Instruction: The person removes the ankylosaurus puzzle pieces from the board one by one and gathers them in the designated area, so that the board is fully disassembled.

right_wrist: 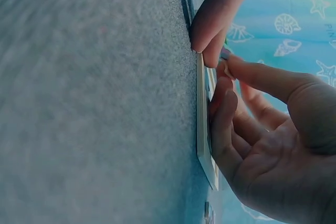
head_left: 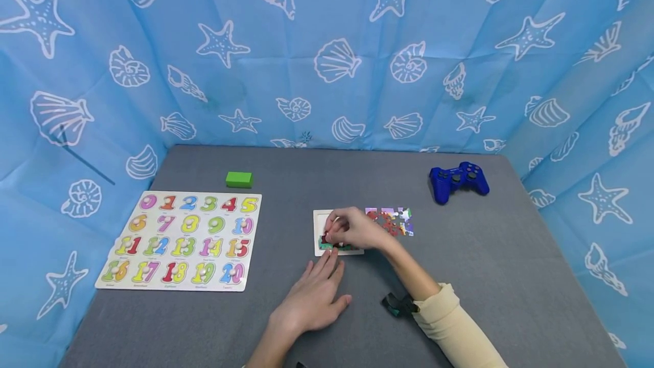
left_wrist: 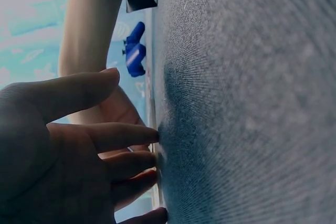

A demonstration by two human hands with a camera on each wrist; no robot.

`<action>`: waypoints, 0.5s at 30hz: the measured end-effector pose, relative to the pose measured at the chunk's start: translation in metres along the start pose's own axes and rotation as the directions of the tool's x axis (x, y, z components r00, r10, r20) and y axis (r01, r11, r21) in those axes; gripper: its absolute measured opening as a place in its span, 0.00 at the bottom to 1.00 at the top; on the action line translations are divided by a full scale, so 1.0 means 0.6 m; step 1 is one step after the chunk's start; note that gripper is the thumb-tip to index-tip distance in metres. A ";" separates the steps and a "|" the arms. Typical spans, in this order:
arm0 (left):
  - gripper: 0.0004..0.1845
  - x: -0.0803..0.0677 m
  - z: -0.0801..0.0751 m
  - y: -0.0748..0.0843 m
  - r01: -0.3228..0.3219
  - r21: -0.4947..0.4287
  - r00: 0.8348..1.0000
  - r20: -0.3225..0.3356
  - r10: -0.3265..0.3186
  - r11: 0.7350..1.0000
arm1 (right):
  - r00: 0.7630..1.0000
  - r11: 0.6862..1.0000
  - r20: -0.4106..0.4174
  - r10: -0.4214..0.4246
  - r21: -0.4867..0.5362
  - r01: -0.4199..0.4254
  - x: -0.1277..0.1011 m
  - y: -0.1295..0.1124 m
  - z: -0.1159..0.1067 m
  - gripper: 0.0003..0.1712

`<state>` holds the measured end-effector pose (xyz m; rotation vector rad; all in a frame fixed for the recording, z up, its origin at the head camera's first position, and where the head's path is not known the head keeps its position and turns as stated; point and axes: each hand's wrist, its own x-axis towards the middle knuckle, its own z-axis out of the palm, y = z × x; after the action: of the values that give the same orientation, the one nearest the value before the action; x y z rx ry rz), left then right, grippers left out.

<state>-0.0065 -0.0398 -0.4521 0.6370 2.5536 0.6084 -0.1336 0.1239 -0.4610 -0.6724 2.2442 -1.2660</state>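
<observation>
A few pieces are set in the puzzle tray [head_left: 318, 231]; one is pinched by the right hand [head_left: 352, 228], the left hand [head_left: 313, 294] lies flat with fingers straight before the tray, and many loose pieces [head_left: 390, 221] remain beside it.

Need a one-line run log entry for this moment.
right hand: pinches puzzle piece over puzzle tray | left hand: flat, fingertips at tray edge | loose pieces: right of tray
</observation>
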 end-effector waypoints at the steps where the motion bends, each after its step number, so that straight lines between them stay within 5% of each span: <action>1: 0.36 0.000 0.000 0.000 -0.002 0.001 1.000 -0.005 0.002 1.000 | 1.000 1.000 -0.007 -0.002 0.009 0.002 -0.001 0.000 -0.001 0.06; 15: 0.35 -0.006 -0.009 0.005 0.016 0.002 1.000 -0.006 -0.016 1.000 | 0.995 0.996 -0.102 0.011 0.086 -0.002 -0.048 -0.001 -0.029 0.09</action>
<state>-0.0052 -0.0411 -0.4449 0.6162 2.5626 0.6032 -0.1223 0.1526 -0.4480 -0.5797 2.2569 -1.4142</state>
